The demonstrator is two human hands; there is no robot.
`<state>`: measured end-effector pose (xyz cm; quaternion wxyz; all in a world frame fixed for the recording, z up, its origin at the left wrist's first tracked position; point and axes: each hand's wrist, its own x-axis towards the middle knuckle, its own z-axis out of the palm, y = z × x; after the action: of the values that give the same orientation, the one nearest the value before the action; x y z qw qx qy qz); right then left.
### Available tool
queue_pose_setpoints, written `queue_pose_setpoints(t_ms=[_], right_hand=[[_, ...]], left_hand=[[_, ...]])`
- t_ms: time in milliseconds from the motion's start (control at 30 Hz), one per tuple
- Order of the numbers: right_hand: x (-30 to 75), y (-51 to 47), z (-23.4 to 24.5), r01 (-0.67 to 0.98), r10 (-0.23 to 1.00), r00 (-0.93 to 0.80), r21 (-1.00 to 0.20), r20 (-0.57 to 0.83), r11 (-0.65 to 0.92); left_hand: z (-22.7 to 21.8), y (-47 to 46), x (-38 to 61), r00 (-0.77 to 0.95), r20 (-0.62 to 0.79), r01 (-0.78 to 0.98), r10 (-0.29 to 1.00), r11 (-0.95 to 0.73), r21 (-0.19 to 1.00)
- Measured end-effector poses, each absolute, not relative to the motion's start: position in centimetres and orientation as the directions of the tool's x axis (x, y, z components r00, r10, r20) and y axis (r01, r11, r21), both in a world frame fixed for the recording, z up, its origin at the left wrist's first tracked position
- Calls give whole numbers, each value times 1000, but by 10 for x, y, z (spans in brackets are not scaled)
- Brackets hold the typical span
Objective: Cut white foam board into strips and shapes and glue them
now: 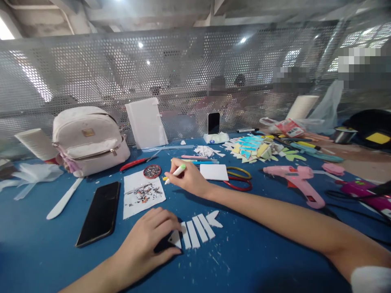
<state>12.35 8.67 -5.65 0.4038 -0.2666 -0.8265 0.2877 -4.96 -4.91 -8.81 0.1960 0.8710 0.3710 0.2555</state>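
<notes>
My right hand [190,177] reaches across the blue table [250,252] and pinches a white pen with a green cap [175,172], its tip near a white paper sheet [143,194] strewn with small dark bits. My left hand [152,238] is curled, fingers pressing on the leftmost of several white foam strips [195,230] laid side by side. A round dish of beads [152,171] sits just left of the pen. A white card [214,171] lies right of my right hand.
A black phone [99,212] lies at left, a white backpack [88,140] behind it. Red pliers [134,163], scissors [240,179], a pink glue gun [297,181], coloured foam scraps [253,148] and an upright phone [213,123] lie beyond. A perforated metal screen [152,69] backs the table.
</notes>
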Motion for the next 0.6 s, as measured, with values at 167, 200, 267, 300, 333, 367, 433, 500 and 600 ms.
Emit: queue_pose_setpoints(t_ms=[167,200,267,300,333,367,433,500,600], right_hand=[[147,63,-65,75,703,-590,-839,398,538],[154,59,-68,56,705,-605,-864,369,501],[170,52,-72,37,704,-633,-895,323,445],[178,49,-73,37,706,-640,-905,304,423],[186,46,-74,42,710,-644,-913,286,406],[194,43,-74,53,714,-646,-918,269,393],[208,39,-74,91,726,-645,-920,238,382],[220,36,-74,120,734,-647,-923,207,366],[232,33,-76,106,744,-656,-960,128,259]], left_hand=[[-86,-49,-46,649,387,555,656,-755,350],[-85,-49,-45,655,415,549,631,-775,313],[-83,-49,-41,671,467,536,576,-812,232],[-83,-49,-39,682,487,528,546,-828,188],[-85,-50,-37,689,509,522,516,-840,147],[-87,-51,-34,689,537,519,488,-848,105],[-95,-53,-29,676,592,531,439,-847,22],[-101,-54,-22,654,629,572,420,-819,-48],[-103,-53,-10,682,611,608,402,-776,-168]])
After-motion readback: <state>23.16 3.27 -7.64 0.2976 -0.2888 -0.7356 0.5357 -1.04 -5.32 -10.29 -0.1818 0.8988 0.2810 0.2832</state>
